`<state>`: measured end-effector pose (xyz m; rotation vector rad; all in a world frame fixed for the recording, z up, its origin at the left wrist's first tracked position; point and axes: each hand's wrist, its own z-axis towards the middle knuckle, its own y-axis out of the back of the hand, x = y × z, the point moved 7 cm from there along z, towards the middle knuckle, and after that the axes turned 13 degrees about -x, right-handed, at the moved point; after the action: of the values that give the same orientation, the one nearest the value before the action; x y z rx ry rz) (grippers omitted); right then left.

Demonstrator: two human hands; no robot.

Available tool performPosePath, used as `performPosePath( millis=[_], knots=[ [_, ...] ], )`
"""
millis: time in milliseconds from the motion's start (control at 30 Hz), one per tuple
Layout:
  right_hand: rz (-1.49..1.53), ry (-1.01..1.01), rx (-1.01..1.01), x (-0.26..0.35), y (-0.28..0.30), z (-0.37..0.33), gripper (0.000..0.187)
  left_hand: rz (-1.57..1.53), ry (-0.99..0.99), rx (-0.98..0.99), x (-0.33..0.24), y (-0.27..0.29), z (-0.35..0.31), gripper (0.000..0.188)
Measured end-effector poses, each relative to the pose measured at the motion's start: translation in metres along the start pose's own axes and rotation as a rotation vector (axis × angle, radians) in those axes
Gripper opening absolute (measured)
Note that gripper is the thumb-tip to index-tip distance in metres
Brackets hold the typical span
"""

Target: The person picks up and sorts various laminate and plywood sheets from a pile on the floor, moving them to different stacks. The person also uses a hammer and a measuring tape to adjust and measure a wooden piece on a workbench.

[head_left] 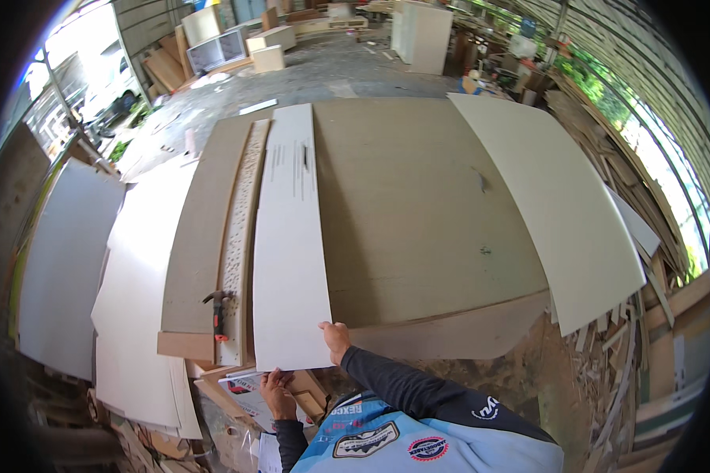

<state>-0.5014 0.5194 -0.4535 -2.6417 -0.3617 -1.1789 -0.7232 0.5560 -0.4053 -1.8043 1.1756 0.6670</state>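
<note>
A long white panel (292,260) lies lengthwise in front of me on a large brown board (426,205), its right side casting a shadow there. My right hand (336,342) is closed around the panel's right edge close to its near corner. At the near end, my left hand (279,394) grips the short edge, fingertips against it and part of the fingers hidden. Left of the panel runs a long wooden piece with a rough, speckled strip (241,213). A claw hammer (218,315) with a black and red handle rests on that piece's near end.
A pale sheet (544,197) overlaps the brown board's right side. White sheets (138,292) lean at the left. Wood scraps (615,347) are piled at the right. Cabinets (422,38) stand on the far floor. Printed packaging (248,398) lies below my left hand.
</note>
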Motion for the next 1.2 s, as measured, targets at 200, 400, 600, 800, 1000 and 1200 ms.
performPosePath(
  millis=[200, 400, 600, 800, 1000, 1200],
  knots=[
    [-0.412, 0.443, -0.413, 0.115, 0.077, -0.007, 0.037, 0.174, 0.1, 0.345, 0.023, -0.071, -0.031, 0.017],
    [-0.448, 0.54, -0.556, 0.153, 0.215, 0.037, 0.045, 0.263, 0.38, 0.497, 0.065, -0.141, -0.076, 0.018],
    [-0.379, 0.573, -0.807, 0.174, 0.389, 0.065, 0.049, 0.301, 0.41, 0.544, 0.104, -0.184, -0.097, 0.02],
    [-0.504, 0.543, -1.055, 0.248, 0.544, 0.05, 0.056, 0.363, 0.363, 0.387, 0.161, -0.196, -0.077, 0.021],
    [-0.516, 0.518, -1.152, 0.278, 0.7, 0.07, 0.049, 0.35, 0.367, 0.292, 0.192, -0.215, -0.096, 0.019],
    [-0.574, 0.321, -1.146, 0.293, 0.786, 0.078, 0.048, 0.357, 0.303, 0.177, 0.196, -0.189, -0.109, 0.019]
  ],
)
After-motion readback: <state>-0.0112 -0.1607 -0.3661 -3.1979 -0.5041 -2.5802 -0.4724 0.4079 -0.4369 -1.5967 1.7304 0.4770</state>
